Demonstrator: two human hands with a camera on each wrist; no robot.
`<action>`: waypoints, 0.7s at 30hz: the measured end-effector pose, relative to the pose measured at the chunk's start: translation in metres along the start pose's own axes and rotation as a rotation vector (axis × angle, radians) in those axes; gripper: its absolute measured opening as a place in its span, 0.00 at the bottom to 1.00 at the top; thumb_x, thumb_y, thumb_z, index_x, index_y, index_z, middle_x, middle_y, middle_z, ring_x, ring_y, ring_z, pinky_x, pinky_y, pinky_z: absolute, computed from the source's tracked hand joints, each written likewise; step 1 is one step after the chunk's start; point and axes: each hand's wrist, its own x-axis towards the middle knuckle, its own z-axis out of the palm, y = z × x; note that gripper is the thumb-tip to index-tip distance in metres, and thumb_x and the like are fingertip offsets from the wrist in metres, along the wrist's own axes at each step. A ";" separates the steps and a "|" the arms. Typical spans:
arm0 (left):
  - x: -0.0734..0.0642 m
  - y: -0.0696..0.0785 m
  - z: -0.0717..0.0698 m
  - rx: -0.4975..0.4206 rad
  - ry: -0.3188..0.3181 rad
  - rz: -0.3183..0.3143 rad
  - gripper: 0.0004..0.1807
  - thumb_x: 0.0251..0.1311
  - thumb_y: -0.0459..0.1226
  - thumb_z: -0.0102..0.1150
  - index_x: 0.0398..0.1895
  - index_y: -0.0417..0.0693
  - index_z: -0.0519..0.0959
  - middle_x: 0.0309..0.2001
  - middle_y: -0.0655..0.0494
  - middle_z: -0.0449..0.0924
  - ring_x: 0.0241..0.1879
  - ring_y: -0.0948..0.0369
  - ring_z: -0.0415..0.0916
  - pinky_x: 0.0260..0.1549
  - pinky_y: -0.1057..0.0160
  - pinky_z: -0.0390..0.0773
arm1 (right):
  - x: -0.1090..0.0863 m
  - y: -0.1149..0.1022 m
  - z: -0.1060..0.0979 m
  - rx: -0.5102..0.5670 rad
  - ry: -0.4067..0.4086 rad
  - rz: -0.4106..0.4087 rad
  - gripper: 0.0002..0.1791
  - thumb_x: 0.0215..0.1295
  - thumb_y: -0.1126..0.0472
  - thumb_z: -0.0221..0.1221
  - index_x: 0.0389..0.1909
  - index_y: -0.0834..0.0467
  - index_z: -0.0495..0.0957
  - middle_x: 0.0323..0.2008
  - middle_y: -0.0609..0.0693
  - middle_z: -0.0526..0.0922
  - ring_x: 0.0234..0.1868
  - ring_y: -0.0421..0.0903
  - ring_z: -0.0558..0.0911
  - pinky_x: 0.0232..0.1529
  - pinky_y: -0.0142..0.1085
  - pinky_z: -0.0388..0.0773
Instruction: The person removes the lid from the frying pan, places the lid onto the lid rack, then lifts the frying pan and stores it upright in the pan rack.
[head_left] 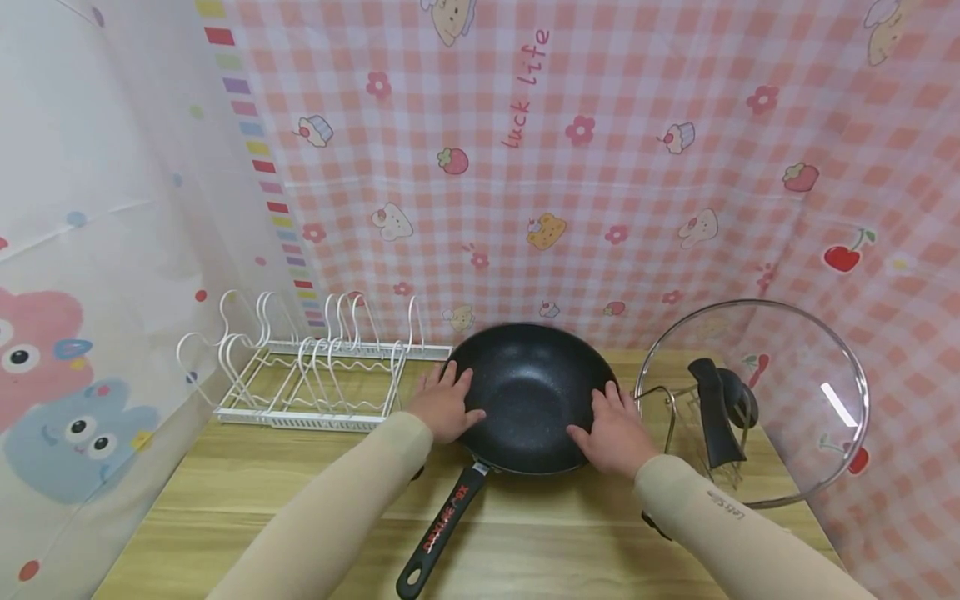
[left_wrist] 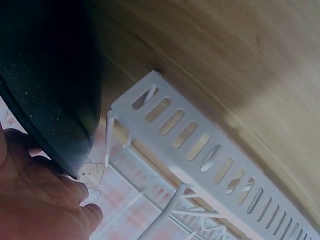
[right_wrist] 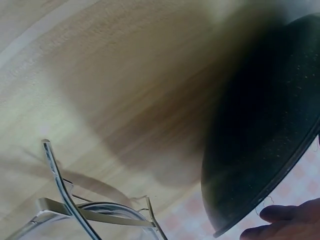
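Observation:
A black wok (head_left: 528, 400) with a speckled coating sits on the wooden table, its long handle (head_left: 442, 529) pointing toward me and slightly left. On the wok's left rim rests my left hand (head_left: 442, 408), fingers spread, thumb over the inside. My right hand (head_left: 618, 433) lies against the right rim in much the same way, its thumb also reaching over the inner wall. From the left wrist view, the left fingers (left_wrist: 45, 187) show along the wok's edge. The right wrist view catches only a few right fingers (right_wrist: 285, 220) near the rim.
A white wire rack (head_left: 322, 421) with upright loops stands left of the wok. At the right, a glass lid (head_left: 795, 367) with a black handle (head_left: 718, 417) leans upright in a metal wire stand (head_left: 670, 408). A pink checked cloth (head_left: 495, 208) hangs behind the table.

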 end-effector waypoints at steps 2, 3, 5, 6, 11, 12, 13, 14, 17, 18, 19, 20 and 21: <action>0.001 -0.002 0.005 0.005 0.007 0.005 0.46 0.74 0.63 0.51 0.85 0.51 0.54 0.85 0.40 0.45 0.84 0.38 0.42 0.81 0.37 0.46 | 0.000 0.001 0.002 -0.001 -0.008 0.001 0.45 0.75 0.45 0.59 0.77 0.75 0.58 0.80 0.77 0.49 0.82 0.76 0.45 0.81 0.66 0.47; 0.002 -0.004 0.008 0.013 0.011 0.011 0.46 0.74 0.63 0.51 0.85 0.51 0.54 0.85 0.40 0.46 0.84 0.38 0.43 0.81 0.36 0.47 | -0.001 0.001 0.002 -0.001 -0.013 0.003 0.46 0.75 0.45 0.59 0.77 0.75 0.57 0.80 0.77 0.48 0.82 0.76 0.44 0.81 0.66 0.47; 0.001 -0.005 0.011 0.019 0.016 0.024 0.46 0.74 0.63 0.52 0.85 0.50 0.55 0.85 0.40 0.46 0.84 0.38 0.44 0.81 0.36 0.48 | -0.001 0.001 0.003 -0.004 -0.022 0.008 0.46 0.75 0.45 0.59 0.77 0.75 0.57 0.80 0.77 0.48 0.82 0.75 0.43 0.81 0.66 0.46; 0.000 -0.005 0.011 0.018 0.018 0.032 0.46 0.74 0.63 0.52 0.85 0.50 0.55 0.85 0.39 0.47 0.84 0.37 0.44 0.81 0.35 0.48 | -0.001 0.001 0.004 -0.006 -0.028 0.012 0.46 0.75 0.44 0.59 0.77 0.75 0.56 0.80 0.77 0.47 0.82 0.75 0.42 0.81 0.66 0.45; -0.012 -0.003 0.009 0.001 0.017 0.071 0.44 0.75 0.62 0.51 0.84 0.47 0.58 0.84 0.38 0.48 0.84 0.36 0.43 0.81 0.35 0.48 | -0.001 0.002 0.008 -0.017 -0.044 0.034 0.48 0.75 0.44 0.60 0.77 0.75 0.56 0.80 0.78 0.45 0.82 0.76 0.41 0.81 0.65 0.44; -0.015 -0.003 0.010 0.001 0.015 0.076 0.44 0.75 0.63 0.50 0.84 0.47 0.58 0.84 0.38 0.49 0.84 0.36 0.43 0.81 0.35 0.48 | 0.000 0.003 0.009 -0.014 -0.047 0.038 0.48 0.75 0.43 0.60 0.77 0.75 0.56 0.80 0.77 0.45 0.82 0.76 0.41 0.81 0.66 0.44; -0.017 -0.002 0.010 -0.001 0.010 0.084 0.45 0.75 0.64 0.49 0.84 0.47 0.58 0.84 0.38 0.48 0.84 0.36 0.43 0.81 0.35 0.48 | -0.001 0.003 0.010 -0.010 -0.047 0.041 0.48 0.74 0.43 0.60 0.77 0.75 0.56 0.81 0.77 0.44 0.82 0.76 0.41 0.81 0.66 0.45; -0.020 -0.001 0.010 -0.004 0.004 0.094 0.45 0.75 0.64 0.48 0.84 0.47 0.58 0.84 0.38 0.48 0.84 0.36 0.43 0.81 0.35 0.48 | 0.000 0.003 0.011 -0.004 -0.047 0.042 0.48 0.74 0.44 0.60 0.77 0.75 0.55 0.81 0.77 0.44 0.82 0.76 0.41 0.81 0.66 0.45; -0.028 0.002 0.011 -0.021 -0.026 0.138 0.47 0.73 0.67 0.49 0.84 0.48 0.58 0.84 0.37 0.47 0.84 0.35 0.41 0.80 0.35 0.49 | 0.000 0.003 0.013 0.004 -0.040 0.039 0.48 0.74 0.44 0.61 0.77 0.76 0.56 0.80 0.78 0.44 0.82 0.77 0.42 0.81 0.66 0.46; -0.031 0.004 0.011 -0.032 -0.037 0.155 0.48 0.72 0.67 0.50 0.84 0.49 0.58 0.85 0.37 0.46 0.84 0.35 0.40 0.80 0.34 0.49 | 0.000 0.003 0.014 0.000 -0.037 0.036 0.48 0.74 0.44 0.61 0.76 0.76 0.56 0.80 0.78 0.44 0.81 0.77 0.42 0.81 0.66 0.46; -0.034 0.005 0.011 -0.038 -0.049 0.176 0.48 0.71 0.68 0.50 0.84 0.50 0.58 0.85 0.37 0.45 0.84 0.34 0.40 0.80 0.34 0.48 | 0.000 0.003 0.015 -0.003 -0.033 0.031 0.48 0.74 0.44 0.62 0.76 0.76 0.57 0.80 0.79 0.45 0.81 0.77 0.42 0.81 0.67 0.46; -0.036 0.006 0.012 -0.047 -0.060 0.195 0.49 0.70 0.68 0.52 0.84 0.50 0.57 0.85 0.37 0.45 0.84 0.34 0.39 0.80 0.34 0.48 | 0.000 0.003 0.016 -0.009 -0.031 0.026 0.48 0.74 0.44 0.61 0.76 0.77 0.57 0.80 0.79 0.45 0.81 0.77 0.42 0.80 0.67 0.46; -0.038 0.006 0.013 -0.046 -0.069 0.213 0.50 0.69 0.68 0.53 0.84 0.51 0.57 0.85 0.37 0.44 0.84 0.33 0.38 0.80 0.34 0.48 | 0.000 0.003 0.017 -0.011 -0.029 0.024 0.47 0.74 0.44 0.61 0.75 0.77 0.58 0.79 0.79 0.46 0.81 0.78 0.42 0.80 0.67 0.47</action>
